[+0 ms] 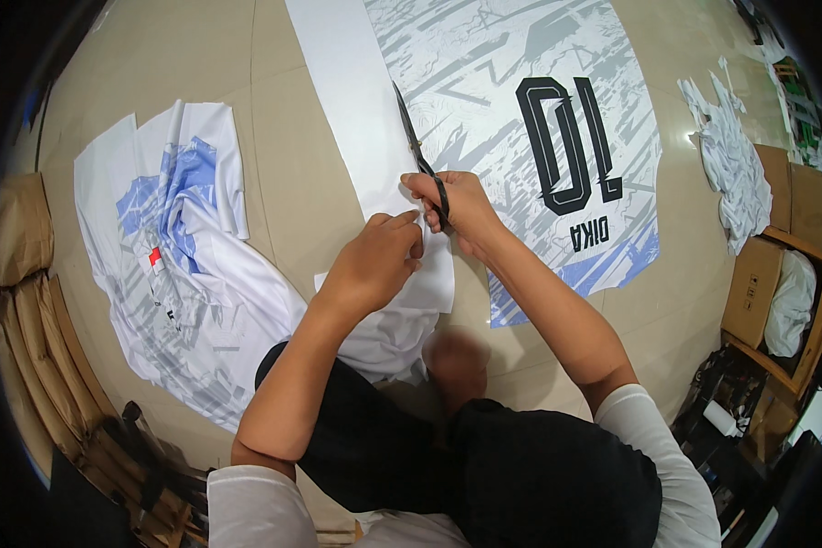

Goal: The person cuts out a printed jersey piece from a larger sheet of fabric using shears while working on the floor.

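Observation:
My right hand (464,208) is closed round the handles of long black scissors (409,132), whose blades point away from me. They lie along the boundary between a plain white strip of fabric (347,100) and a printed jersey panel (484,119) in white and grey with large black figures and a blue edge. Close by on the left, my left hand (374,260) has its thumb and fingers pinched at the white fabric just below the scissor handles. What exactly sits between those fingertips is partly hidden. More white fabric (393,338) bunches beneath my left wrist.
A crumpled white, grey and blue printed fabric (192,274) spreads over the tiled floor (283,119) at left. White scraps (731,164) are heaped at right, near a cardboard box (752,288) and a white plastic bag (792,306). Brown packages (27,338) line the left edge. My foot (457,361) is blurred.

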{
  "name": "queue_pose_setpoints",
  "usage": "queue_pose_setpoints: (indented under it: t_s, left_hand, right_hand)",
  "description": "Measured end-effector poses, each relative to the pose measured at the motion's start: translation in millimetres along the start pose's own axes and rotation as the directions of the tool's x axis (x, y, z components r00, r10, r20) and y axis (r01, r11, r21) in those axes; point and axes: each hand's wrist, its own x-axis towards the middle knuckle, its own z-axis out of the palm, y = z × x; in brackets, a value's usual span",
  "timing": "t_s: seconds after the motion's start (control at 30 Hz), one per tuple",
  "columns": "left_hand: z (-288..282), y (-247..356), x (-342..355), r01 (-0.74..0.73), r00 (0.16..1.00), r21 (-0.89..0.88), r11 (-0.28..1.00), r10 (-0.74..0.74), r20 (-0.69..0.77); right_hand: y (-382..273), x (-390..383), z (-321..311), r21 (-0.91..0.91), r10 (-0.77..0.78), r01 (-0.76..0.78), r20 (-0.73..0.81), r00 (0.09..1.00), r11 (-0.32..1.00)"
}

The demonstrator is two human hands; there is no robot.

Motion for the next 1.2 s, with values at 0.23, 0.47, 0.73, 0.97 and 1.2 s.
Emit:
queue_pose_setpoints:
  t_s: [0.23, 0.47, 0.73, 0.97, 1.2]
  left_hand:
    - [-5, 9, 1, 0.008, 1.0, 0.034, 0.999, -0.009, 0.028]
    - [-6, 8, 2, 0.014, 0.999, 0.029, 0.999, -0.015, 0.043]
    - [-6, 8, 2, 0.036, 0.997, 0.022, 0.999, -0.037, 0.066]
    - [-4, 6, 1, 0.008, 0.999, 0.064, 0.998, -0.011, 0.037]
    - [-4, 7, 1, 0.017, 0.999, 0.057, 0.998, -0.019, 0.035]
  right_hand:
    - [1, 8, 0, 0.039, -0.007, 0.007, -0.014, 1.0, 0.999]
    - [0, 9, -1, 0.042, -0.003, 0.003, -0.011, 1.0, 0.999]
    - [0, 10, 1, 0.039, -0.002, 0.003, -0.009, 1.0, 0.999]
    - [-11, 17, 7, 0.107, -0.02, 0.017, 0.018, 1.0, 0.994]
    - [-17, 29, 7, 0.088, -0.02, 0.017, 0.028, 0.999, 0.996]
